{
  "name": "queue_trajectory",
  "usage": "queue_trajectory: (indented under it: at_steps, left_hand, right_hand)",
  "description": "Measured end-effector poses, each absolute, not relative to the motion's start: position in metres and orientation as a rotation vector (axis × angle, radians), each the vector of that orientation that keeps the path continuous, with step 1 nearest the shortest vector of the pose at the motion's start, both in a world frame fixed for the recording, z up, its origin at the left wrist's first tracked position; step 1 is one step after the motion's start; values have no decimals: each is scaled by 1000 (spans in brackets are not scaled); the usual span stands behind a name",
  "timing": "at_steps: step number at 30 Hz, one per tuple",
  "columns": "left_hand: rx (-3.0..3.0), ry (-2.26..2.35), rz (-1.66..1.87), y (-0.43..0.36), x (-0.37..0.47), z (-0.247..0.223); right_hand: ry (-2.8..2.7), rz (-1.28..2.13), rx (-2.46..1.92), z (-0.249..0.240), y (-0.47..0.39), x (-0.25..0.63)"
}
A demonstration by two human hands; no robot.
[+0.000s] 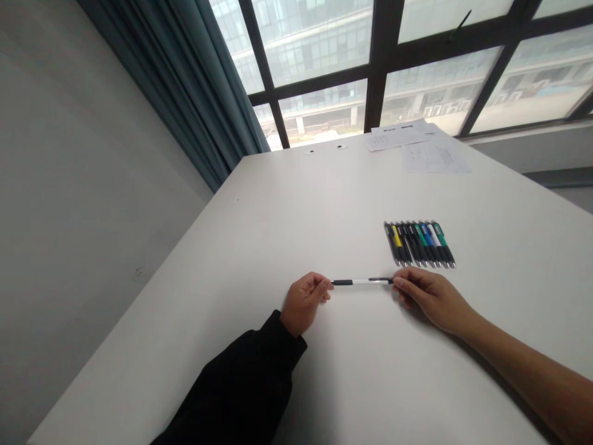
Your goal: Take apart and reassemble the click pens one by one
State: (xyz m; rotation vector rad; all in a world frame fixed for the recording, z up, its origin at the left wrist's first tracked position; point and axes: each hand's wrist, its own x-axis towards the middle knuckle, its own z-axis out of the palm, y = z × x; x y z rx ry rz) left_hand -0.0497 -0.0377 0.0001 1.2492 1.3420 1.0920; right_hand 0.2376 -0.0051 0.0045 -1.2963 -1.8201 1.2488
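A white pen with a black grip and black clip is held level, crosswise over the white table. My left hand pinches its tip end, and my right hand pinches the clip end. Just beyond my right hand, a row of several pens lies side by side, with black grips and bodies in black, yellow, green, blue and white.
The white table stretches to a dark-framed window. Printed papers lie at its far right part. Two small oval pieces sit near the far edge. A blue curtain hangs at the left beside a wall.
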Motion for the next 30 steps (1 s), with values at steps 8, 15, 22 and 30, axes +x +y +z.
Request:
queue_trajectory:
  at_steps: [8, 15, 22, 30]
  left_hand:
    - [1276, 1375, 1054, -39, -48, 7]
    - [1291, 1371, 1048, -38, -49, 1]
    - [1301, 1367, 1037, -38, -48, 3]
    - [1327, 1376, 1021, -40, -49, 2]
  right_hand:
    - [-1815, 1246, -1299, 5, -5, 238]
    - [-1813, 1252, -1346, 7, -6, 236]
    - [-1880, 1182, -1389, 10, -7, 235]
    - [-1914, 1121, -1423, 9, -6, 232]
